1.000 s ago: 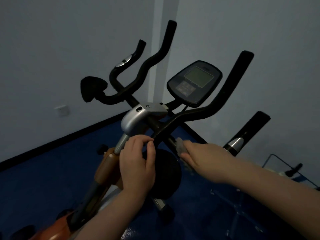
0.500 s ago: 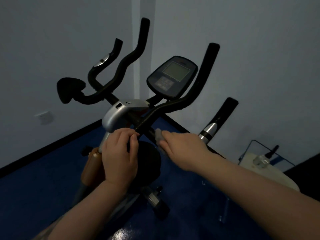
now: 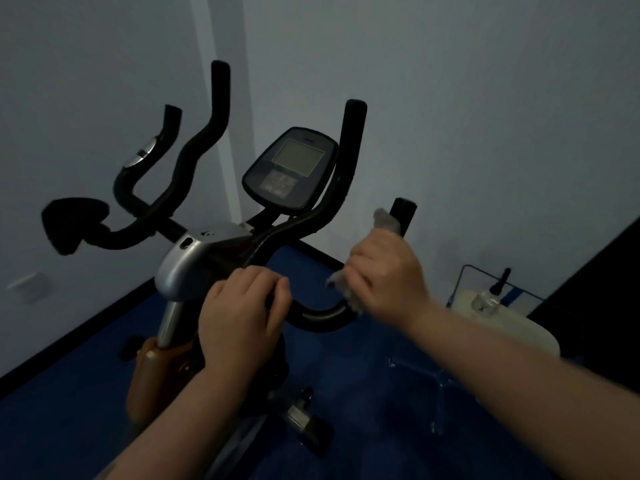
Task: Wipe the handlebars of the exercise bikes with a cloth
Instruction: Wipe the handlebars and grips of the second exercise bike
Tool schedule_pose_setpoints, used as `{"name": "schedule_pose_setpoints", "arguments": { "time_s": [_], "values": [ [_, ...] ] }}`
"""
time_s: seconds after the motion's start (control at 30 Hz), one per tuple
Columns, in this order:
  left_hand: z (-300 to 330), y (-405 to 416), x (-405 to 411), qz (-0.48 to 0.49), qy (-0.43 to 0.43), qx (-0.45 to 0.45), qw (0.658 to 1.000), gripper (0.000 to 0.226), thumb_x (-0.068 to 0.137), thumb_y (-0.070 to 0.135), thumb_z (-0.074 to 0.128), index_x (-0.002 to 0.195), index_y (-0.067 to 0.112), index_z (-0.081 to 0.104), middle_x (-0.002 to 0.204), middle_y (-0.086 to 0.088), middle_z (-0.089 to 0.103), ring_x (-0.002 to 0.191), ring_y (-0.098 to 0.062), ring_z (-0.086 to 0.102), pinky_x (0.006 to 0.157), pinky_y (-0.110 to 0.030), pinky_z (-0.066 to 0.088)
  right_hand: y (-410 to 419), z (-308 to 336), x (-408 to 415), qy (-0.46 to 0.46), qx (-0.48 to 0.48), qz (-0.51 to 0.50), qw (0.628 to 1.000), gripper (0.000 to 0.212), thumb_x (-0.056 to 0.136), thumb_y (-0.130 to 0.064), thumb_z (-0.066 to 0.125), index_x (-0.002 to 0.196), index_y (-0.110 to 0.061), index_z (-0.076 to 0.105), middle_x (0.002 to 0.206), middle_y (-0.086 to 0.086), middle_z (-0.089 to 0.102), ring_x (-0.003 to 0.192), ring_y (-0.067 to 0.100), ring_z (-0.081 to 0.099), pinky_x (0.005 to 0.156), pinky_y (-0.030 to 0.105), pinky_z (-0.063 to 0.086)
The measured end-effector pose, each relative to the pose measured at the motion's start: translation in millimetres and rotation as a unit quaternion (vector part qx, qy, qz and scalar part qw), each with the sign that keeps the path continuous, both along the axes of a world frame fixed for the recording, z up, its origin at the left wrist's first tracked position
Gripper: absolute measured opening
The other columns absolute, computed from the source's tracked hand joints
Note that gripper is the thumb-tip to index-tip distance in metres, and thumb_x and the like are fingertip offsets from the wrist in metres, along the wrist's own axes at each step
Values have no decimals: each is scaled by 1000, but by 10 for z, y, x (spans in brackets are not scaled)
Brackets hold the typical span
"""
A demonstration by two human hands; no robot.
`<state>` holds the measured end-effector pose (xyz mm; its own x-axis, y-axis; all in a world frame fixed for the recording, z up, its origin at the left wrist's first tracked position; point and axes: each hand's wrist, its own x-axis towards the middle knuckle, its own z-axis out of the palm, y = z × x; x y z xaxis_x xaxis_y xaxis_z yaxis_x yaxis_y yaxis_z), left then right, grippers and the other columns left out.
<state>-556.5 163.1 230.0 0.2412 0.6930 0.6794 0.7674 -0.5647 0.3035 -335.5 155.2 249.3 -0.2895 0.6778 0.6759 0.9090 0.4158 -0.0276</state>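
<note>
An exercise bike with black foam handlebars (image 3: 204,140) stands in front of me, its grey console (image 3: 291,168) in the middle. My left hand (image 3: 242,313) grips the crossbar beside the silver stem clamp (image 3: 194,261). My right hand (image 3: 384,271) is wrapped around the near right handlebar (image 3: 403,211) with a grey cloth (image 3: 386,220) between palm and grip; cloth ends show above and below the fist. The curved lower part of that bar (image 3: 318,315) shows between my hands.
Grey walls meet in a corner right behind the bike. The floor (image 3: 52,410) is blue with a black skirting. A white object with a wire frame (image 3: 498,306) sits low at the right. A pedal (image 3: 304,420) sticks out below.
My right hand with the cloth has slid from the bar's base near the stem out and up along the near right handlebar. The view has shifted right; my left hand stays on the crossbar.
</note>
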Motion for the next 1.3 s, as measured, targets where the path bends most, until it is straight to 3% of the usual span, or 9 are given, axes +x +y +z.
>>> {"name": "schedule_pose_setpoints", "arguments": {
  "time_s": [0.07,0.17,0.23,0.43,0.63,0.83,0.97,1.1,1.3],
  "values": [
    [-9,4,-8,2,10,2,1000,25,92,28,47,74,18,61,78,4,64,67,-16,57,61,-29,38,-221,-298,-238,12,22,23,999,26,88,-17,55,67,-8,67,73,9,64,72,27,56,77,40,45],
    [27,37,16,5,21,5,1000,25,92,29,47,73,19,61,78,6,64,66,-15,57,61,-28,37,-43,-113,46,-163,13,142,976,23,92,-25,54,81,-11,69,77,7,65,71,28,60,75,39,49],
    [16,38,17,0,22,0,1000,25,92,28,48,73,19,61,78,5,64,66,-16,57,60,-30,38,191,199,330,-236,34,130,963,22,93,-24,52,81,-14,66,71,6,63,64,28,58,71,39,50],
    [0,13,-8,5,18,3,1000,27,92,29,46,73,19,61,77,5,64,64,-17,57,59,-30,37,-179,-378,-343,73,50,-11,996,24,83,-15,53,65,-7,66,71,9,64,70,26,56,80,40,47],
    [-9,19,-13,2,28,-5,1000,26,92,29,48,71,20,61,76,7,64,62,-15,56,56,-28,35,167,98,276,-188,-5,138,973,26,91,-27,51,83,-13,71,76,3,67,68,25,60,71,34,47],
    [38,41,25,1,28,-6,1000,27,90,30,47,71,19,62,75,5,64,60,-16,56,55,-29,37,-5,-358,-146,101,81,21,991,26,82,-18,54,62,-7,66,71,7,66,69,26,60,75,39,46],
    [7,64,14,-1,27,-2,1000,27,91,29,48,71,18,62,75,4,64,61,-17,57,54,-32,38,107,-148,170,-128,44,159,978,26,86,-30,56,77,-10,70,78,6,68,72,25,61,76,35,48],
    [-21,25,-1,9,25,-16,1000,29,91,29,46,70,18,62,75,5,65,61,-16,57,54,-30,37,499,343,661,-305,46,172,936,29,90,-32,50,74,-12,65,71,4,63,64,26,59,69,34,46],
    [15,55,25,12,19,-13,1000,27,90,29,48,69,19,62,73,6,64,60,-16,56,53,-30,36,637,513,751,-295,94,152,939,29,86,-27,55,61,-13,58,60,2,57,54,23,53,57,30,46]
  ]
}}
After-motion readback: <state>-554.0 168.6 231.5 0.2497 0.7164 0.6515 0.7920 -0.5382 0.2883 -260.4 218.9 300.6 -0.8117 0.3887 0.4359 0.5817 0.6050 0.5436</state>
